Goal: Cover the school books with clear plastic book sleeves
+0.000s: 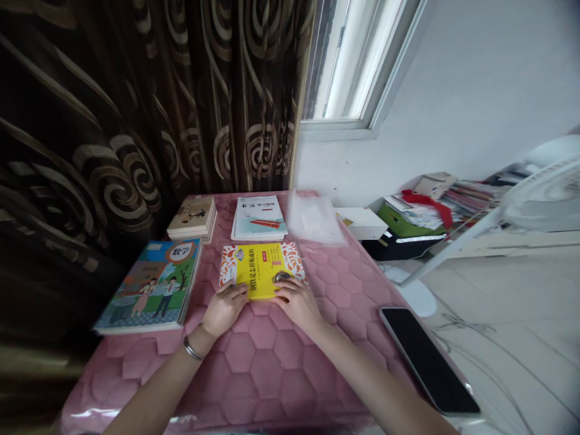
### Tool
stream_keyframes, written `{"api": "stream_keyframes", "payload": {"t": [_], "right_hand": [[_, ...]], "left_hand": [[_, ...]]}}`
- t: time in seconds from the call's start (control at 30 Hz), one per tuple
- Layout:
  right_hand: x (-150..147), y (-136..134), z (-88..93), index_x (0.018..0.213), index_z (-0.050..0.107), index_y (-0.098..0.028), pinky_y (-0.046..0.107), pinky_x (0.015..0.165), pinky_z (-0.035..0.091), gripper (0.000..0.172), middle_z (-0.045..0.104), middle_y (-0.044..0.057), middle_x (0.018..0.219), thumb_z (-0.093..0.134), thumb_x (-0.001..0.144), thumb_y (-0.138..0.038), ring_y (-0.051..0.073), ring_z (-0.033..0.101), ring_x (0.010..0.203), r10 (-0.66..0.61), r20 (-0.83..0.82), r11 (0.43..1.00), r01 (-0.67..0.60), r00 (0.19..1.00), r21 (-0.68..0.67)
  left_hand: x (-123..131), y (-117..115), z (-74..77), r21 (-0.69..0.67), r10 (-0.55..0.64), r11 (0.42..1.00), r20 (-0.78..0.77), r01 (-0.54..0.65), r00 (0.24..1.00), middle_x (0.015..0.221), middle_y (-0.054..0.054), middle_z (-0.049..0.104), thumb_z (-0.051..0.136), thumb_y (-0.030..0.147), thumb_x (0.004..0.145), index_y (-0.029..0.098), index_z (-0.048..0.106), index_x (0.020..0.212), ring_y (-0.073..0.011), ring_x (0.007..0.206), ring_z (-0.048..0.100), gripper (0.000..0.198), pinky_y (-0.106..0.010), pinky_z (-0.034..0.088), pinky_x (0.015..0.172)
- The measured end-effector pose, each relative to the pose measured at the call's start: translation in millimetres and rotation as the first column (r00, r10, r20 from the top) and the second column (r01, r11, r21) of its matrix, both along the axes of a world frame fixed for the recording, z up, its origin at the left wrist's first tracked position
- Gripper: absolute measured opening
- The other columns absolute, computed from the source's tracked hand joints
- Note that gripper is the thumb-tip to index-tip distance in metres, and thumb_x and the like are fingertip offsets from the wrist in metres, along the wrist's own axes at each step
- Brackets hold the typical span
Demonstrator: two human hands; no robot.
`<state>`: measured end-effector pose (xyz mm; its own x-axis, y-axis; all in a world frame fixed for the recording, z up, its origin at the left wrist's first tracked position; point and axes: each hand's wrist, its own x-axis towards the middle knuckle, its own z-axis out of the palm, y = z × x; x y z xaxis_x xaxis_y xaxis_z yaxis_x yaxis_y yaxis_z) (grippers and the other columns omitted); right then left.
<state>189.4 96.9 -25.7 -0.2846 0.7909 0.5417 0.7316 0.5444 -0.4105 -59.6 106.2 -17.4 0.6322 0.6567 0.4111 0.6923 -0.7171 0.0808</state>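
Note:
A book (260,266) with a yellow middle and orange-and-white patterned sides lies flat on the pink table, its spine direction hard to make out. My left hand (227,307), with a silver bangle at the wrist, grips its near edge at the left. On the right half of the same edge, my right hand (296,302) has its fingers over the cover and its thumb at the front. Just behind lies a stack of light blue and white books (259,219). Clear plastic sheets (316,220) sit to the right of that stack.
Colourful textbooks (149,284) are piled at the left, with small brown books (193,219) behind them. A phone (428,359) lies along the table's right edge. Past the table stand a white fan (480,229) and a green box of papers (403,217). Dark curtains (181,103) hang behind.

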Motion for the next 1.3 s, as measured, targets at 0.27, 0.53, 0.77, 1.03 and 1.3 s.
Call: {"api": "stream_keyframes", "payload": {"t": [0.27, 0.53, 0.77, 1.03, 1.3], "right_hand": [[62, -7, -1.5, 0.077, 0.076, -0.029, 0.044, 0.091, 0.050, 0.008, 0.076, 0.000, 0.100, 0.073, 0.081, -0.023, 0.025, 0.063, 0.102, -0.084, 0.029, 0.995, 0.085, 0.996, -0.054], [84, -3, -12.4, 0.077, 0.076, -0.030, 0.042, 0.092, 0.050, 0.008, 0.075, -0.003, 0.103, 0.071, 0.082, -0.025, 0.023, 0.063, 0.102, -0.101, 0.055, 0.995, 0.100, 0.993, 0.015], [88, -1, -18.1, 0.079, 0.076, -0.028, 0.041, 0.086, 0.054, 0.017, 0.076, 0.000, 0.098, 0.063, 0.089, -0.028, 0.022, 0.066, 0.096, -0.054, 0.067, 0.982, 0.041, 0.996, 0.184], [89, -3, -21.9, 0.083, 0.076, -0.029, 0.042, 0.094, 0.051, 0.019, 0.075, -0.001, 0.105, 0.059, 0.091, -0.026, 0.021, 0.065, 0.100, -0.057, 0.061, 0.993, 0.051, 0.996, 0.102], [88, -5, -5.0, 0.083, 0.076, -0.028, 0.041, 0.091, 0.049, 0.015, 0.074, 0.002, 0.107, 0.062, 0.089, -0.029, 0.023, 0.061, 0.103, -0.057, 0.107, 0.998, 0.054, 0.993, 0.030]], "left_hand": [[-40, -4, 3.8, -0.100, 0.111, 0.990, 0.076, -0.103, 0.991, 0.115, -0.005, 0.072, 0.046, 0.023, 0.096, 0.023, 0.071, 0.090, -0.0169, 0.105, 0.068, 0.026, -0.045, 0.039, 0.112], [-53, -4, -2.4, -0.094, 0.102, 0.992, 0.250, -0.081, 0.963, 0.111, -0.004, 0.074, 0.049, 0.028, 0.095, 0.022, 0.069, 0.082, -0.0165, 0.104, 0.068, 0.025, -0.037, 0.049, 0.104], [-57, -2, -9.6, -0.093, 0.079, 0.994, 0.323, -0.052, 0.943, 0.112, -0.003, 0.073, 0.047, 0.023, 0.093, 0.022, 0.069, 0.081, -0.0161, 0.101, 0.070, 0.026, -0.032, 0.056, 0.093], [-56, -3, -11.5, -0.064, 0.072, 0.996, 0.291, -0.056, 0.954, 0.113, -0.005, 0.073, 0.042, 0.012, 0.091, 0.020, 0.069, 0.085, -0.0150, 0.103, 0.069, 0.029, -0.031, 0.056, 0.093], [-48, -6, -3.7, 0.028, 0.125, 0.991, 0.097, -0.129, 0.987, 0.107, -0.005, 0.074, 0.039, 0.003, 0.087, 0.019, 0.069, 0.086, -0.0163, 0.100, 0.069, 0.034, -0.043, 0.047, 0.106]]}}
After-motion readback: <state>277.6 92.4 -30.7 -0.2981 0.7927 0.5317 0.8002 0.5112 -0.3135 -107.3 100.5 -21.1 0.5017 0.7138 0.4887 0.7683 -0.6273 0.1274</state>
